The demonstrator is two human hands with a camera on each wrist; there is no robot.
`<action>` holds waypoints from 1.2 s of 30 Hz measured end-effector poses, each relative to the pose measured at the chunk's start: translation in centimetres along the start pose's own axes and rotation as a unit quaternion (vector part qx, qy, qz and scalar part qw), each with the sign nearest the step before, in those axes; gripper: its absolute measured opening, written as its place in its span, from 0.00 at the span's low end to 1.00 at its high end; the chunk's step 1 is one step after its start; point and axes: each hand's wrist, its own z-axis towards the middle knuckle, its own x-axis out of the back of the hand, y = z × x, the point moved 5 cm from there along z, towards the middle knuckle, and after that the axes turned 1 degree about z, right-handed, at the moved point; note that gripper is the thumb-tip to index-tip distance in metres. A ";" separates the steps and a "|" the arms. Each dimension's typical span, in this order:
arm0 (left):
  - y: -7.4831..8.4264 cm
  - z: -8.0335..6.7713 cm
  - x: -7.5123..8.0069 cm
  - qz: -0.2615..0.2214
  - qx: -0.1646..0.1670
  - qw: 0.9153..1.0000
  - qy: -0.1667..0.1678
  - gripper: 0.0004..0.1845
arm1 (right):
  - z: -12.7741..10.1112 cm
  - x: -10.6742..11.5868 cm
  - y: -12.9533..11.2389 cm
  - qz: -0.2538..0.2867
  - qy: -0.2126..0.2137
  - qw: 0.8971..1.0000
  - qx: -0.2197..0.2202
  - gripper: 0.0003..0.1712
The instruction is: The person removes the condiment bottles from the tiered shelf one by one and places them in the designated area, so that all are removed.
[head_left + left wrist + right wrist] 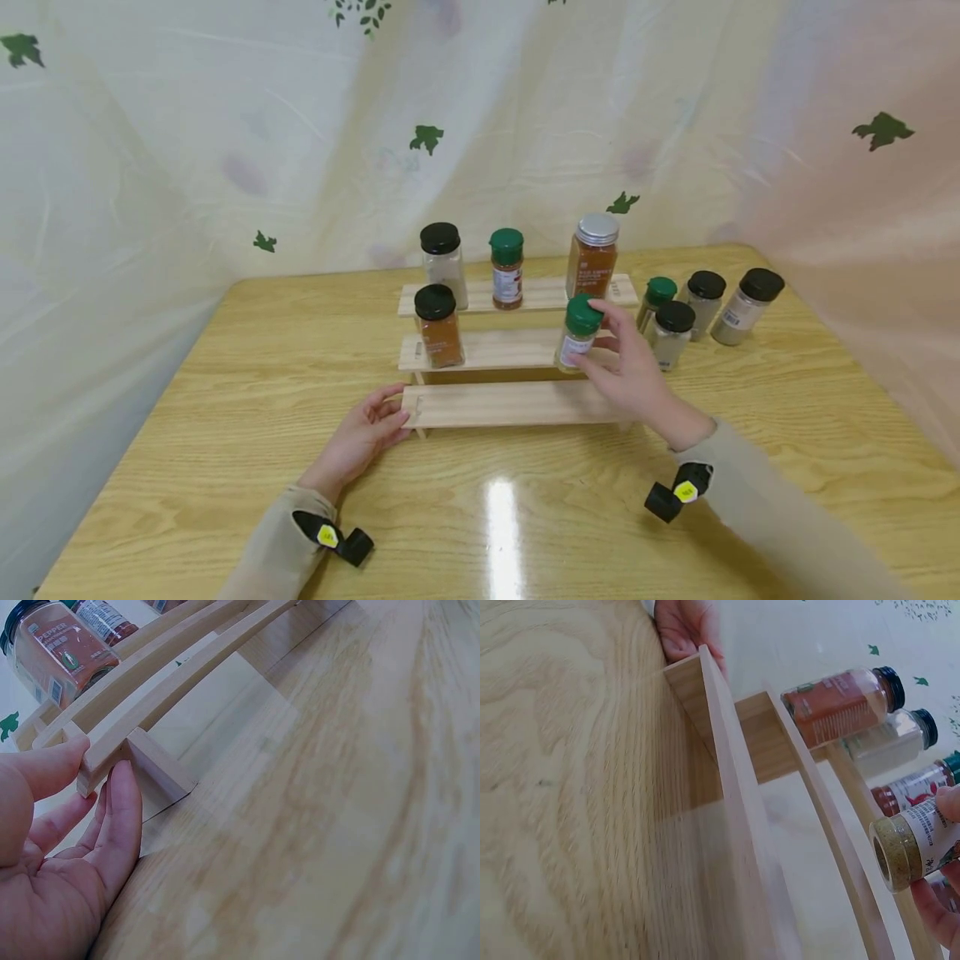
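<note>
My right hand (626,367) grips a small spice jar (577,333) with a green cap and a white label. In the right wrist view this spice jar (907,851) shows brownish-green contents, and its base is raised off the middle step. My left hand (367,433) pinches the left end of the lowest step of a three-step wooden rack (510,404), thumb on top and fingers beneath, as the left wrist view shows. A black-capped pepper jar (439,329) with orange-red contents stands at the left of the middle step.
Along the top step stand a black-capped jar (444,267), a green-capped jar (507,271) and a silver-lidded jar (592,258). Several more jars, among them a black-capped one (742,308), stand on the table (300,350) right of the rack. A leaf-patterned curtain (315,142) hangs behind.
</note>
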 end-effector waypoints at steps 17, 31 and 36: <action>0.0 -0.1 0.1 0.001 0.000 1.000 0.006 0.29 | -2.5 4.7 1.5 -0.008 0.027 0.999 0.031 0.48; -0.2 0.2 0.2 0.005 0.000 1.000 0.004 0.29 | -3.5 9.4 2.8 -0.024 0.067 0.996 0.062 0.44; -0.2 0.3 0.2 0.007 0.003 1.000 0.003 0.29 | -3.6 10.8 3.1 -0.024 0.087 0.994 0.065 0.38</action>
